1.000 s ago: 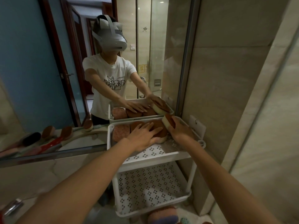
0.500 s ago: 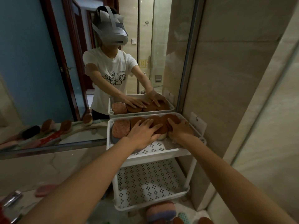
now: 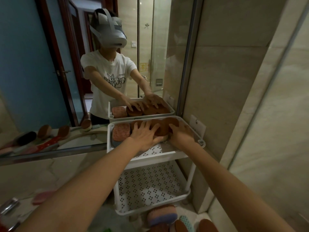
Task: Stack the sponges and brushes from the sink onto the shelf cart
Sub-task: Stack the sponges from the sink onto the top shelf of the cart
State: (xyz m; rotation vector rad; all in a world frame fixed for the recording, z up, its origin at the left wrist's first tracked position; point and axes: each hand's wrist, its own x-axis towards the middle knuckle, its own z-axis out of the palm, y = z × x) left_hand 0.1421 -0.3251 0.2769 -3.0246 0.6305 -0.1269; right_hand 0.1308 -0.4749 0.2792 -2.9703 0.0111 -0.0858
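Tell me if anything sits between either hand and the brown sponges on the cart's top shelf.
Nothing visible does. The left hand and right hand both lie flat on the brown round sponges in the white perforated cart's top shelf.

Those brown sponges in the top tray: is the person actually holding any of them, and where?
Neither is lifted. The left hand lies flat, fingers spread, on top of the brown sponges; the right hand cups their right end. Both press them into the top tray.

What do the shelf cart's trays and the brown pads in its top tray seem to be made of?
Shelf cart: probably white moulded plastic, smooth matte finish, punched hole patterns in its trays. Brown pads: likely sponge with a coarse scouring face; a paler layer shows beneath, under the left hand.
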